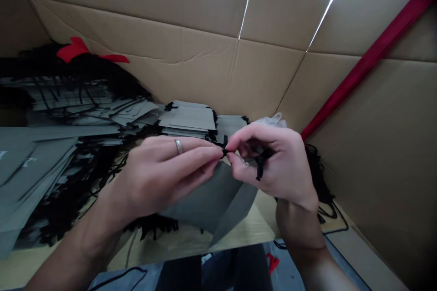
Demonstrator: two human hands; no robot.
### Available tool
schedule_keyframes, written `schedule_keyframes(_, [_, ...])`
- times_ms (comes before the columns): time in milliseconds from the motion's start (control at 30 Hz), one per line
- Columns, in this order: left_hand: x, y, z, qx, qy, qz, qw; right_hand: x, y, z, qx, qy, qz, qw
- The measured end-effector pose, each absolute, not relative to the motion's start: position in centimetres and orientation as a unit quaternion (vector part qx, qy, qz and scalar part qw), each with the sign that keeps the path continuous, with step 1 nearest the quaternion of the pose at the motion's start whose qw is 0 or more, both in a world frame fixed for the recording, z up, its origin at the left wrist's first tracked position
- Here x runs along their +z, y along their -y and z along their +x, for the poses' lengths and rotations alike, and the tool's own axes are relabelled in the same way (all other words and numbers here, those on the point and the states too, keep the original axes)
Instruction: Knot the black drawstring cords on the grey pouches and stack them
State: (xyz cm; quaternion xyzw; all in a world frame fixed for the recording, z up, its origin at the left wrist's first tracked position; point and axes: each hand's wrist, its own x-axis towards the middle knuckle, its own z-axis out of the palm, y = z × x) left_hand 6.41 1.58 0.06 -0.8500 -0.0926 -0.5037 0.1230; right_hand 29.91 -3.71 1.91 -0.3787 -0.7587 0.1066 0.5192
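Note:
My left hand [164, 173], a ring on one finger, pinches a short black ribbon [225, 141] near the middle of the view. From the other side, the thumb and forefinger of my right hand [273, 159] close on the same ribbon, almost touching the left fingertips. Another black strip [260, 168] pokes out from the curled fingers of my right hand. Beneath both hands hangs a grey folded paper piece [211, 200], its top corner close to the pinched ribbon. Whether the ribbon is fastened to that corner is hidden by the fingers.
Stacked grey pieces with black cords [187, 118] stand behind my hands. Larger piles [44, 159] fill the left, with a red ribbon [73, 50] on top. Cardboard walls [191, 54] enclose the wooden table [164, 248]. Black cords [316, 168] lie at right, near a dark red strip [362, 68].

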Motion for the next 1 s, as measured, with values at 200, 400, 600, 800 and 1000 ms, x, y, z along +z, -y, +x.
schedule_keyframes(200, [-0.2, 0.0, 6.4, -0.480, 0.091, -0.855, 0.174, 1.4, 4.5, 29.6, -0.028, 0.790, -0.359, 0.497])
schedule_keyframes(400, [-0.3, -0.2, 6.6, -0.513, 0.093, -0.838, 0.163, 0.8, 4.2, 29.4, -0.139, 0.806, -0.286, 0.498])
schedule_keyframes(600, [0.1, -0.7, 6.7, -0.531, 0.119, -0.832, 0.109, 1.2, 3.9, 29.7, -0.043, 0.807, -0.282, 0.517])
schedule_keyframes(800, [0.4, -1.6, 7.0, -0.546, 0.081, -0.826, -0.111, 1.4, 3.5, 30.0, 0.085, 0.797, -0.278, 0.530])
schedule_keyframes(1000, [0.5, -2.6, 7.2, -0.537, 0.071, -0.832, -0.121, 1.4, 3.0, 29.8, 0.112, 0.780, -0.294, 0.541])
